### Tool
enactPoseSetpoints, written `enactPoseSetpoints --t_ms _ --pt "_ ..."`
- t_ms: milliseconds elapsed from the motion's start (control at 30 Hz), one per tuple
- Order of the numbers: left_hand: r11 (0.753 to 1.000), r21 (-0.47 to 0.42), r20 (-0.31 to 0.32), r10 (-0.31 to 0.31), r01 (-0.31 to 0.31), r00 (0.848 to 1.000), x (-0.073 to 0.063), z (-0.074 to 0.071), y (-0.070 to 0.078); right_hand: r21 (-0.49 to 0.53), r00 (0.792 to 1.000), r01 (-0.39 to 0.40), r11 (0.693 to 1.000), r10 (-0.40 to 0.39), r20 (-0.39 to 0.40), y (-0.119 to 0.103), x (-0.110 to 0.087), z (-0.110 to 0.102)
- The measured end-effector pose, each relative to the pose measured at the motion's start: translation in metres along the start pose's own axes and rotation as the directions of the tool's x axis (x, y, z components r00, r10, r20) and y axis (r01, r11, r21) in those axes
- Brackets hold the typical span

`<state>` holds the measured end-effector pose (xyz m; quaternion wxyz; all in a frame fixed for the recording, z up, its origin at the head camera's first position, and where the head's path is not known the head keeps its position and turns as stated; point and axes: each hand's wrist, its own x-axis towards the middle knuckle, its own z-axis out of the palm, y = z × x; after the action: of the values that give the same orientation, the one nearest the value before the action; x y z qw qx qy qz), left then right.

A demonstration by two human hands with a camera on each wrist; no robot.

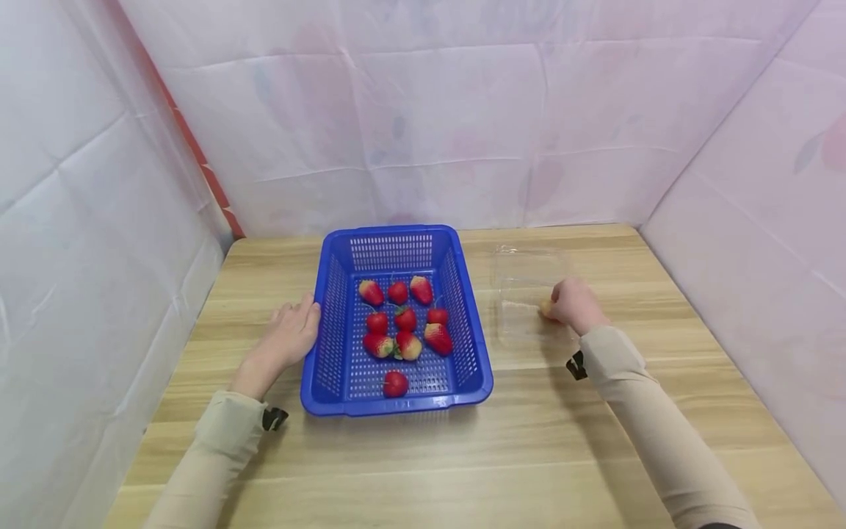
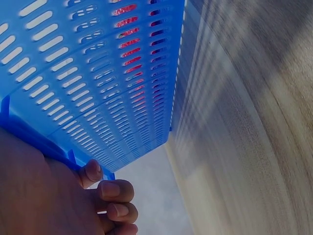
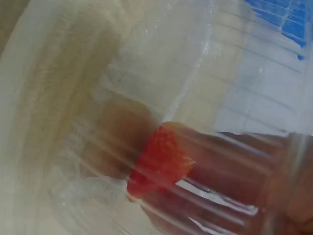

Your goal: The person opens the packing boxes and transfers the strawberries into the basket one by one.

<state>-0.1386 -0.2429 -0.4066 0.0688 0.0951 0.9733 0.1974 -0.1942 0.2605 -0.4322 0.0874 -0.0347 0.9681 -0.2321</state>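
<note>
On the table stands a blue plastic basket [image 1: 396, 406] with several red strawberries [image 1: 405, 318] on its slotted floor. My left hand [image 1: 291, 334] is at the basket's left rim. Its fingers are curled by that rim in the left wrist view, beside the slotted wall [image 2: 98, 88]. To the basket's right is a clear plastic box [image 1: 518, 323], its lid part raised at the back. My right hand [image 1: 576, 303] reaches into it and pinches a strawberry [image 3: 159, 161], red with a pale end. The box's clear wall blurs the fingers in the right wrist view.
White printed cloth walls [image 1: 429, 132] enclose the wooden table [image 1: 423, 470] at the back and both sides. The clear box stands a short gap from the basket's right side.
</note>
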Motion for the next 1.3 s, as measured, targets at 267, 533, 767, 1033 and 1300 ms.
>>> enactPoseSetpoints --t_ms 267,533,767,1033,1300 --pt "1.0 -0.005 0.0 -0.002 0.002 1.0 0.001 0.0 -0.001 0.019 0.997 0.057 0.998 -0.056 -0.057 0.003 -0.003 0.006" --pt "1.0 -0.011 -0.001 0.003 -0.003 1.0 0.0 -0.001 0.0 0.058 0.998 0.059 0.997 -0.057 -0.035 0.006 -0.008 0.006" --pt "1.0 -0.008 0.008 -0.003 0.003 1.0 0.002 -0.002 0.001 0.075 0.999 0.042 0.996 -0.041 -0.009 -0.006 -0.012 -0.006" --pt "1.0 0.01 0.009 -0.014 0.014 1.0 0.001 -0.002 0.001 0.091 0.994 0.084 0.992 -0.077 -0.075 -0.026 -0.009 -0.028" --pt "0.999 0.046 -0.004 -0.004 0.004 1.0 0.001 -0.002 0.003 0.062 0.973 0.145 0.988 -0.131 -0.188 -0.067 -0.007 -0.047"
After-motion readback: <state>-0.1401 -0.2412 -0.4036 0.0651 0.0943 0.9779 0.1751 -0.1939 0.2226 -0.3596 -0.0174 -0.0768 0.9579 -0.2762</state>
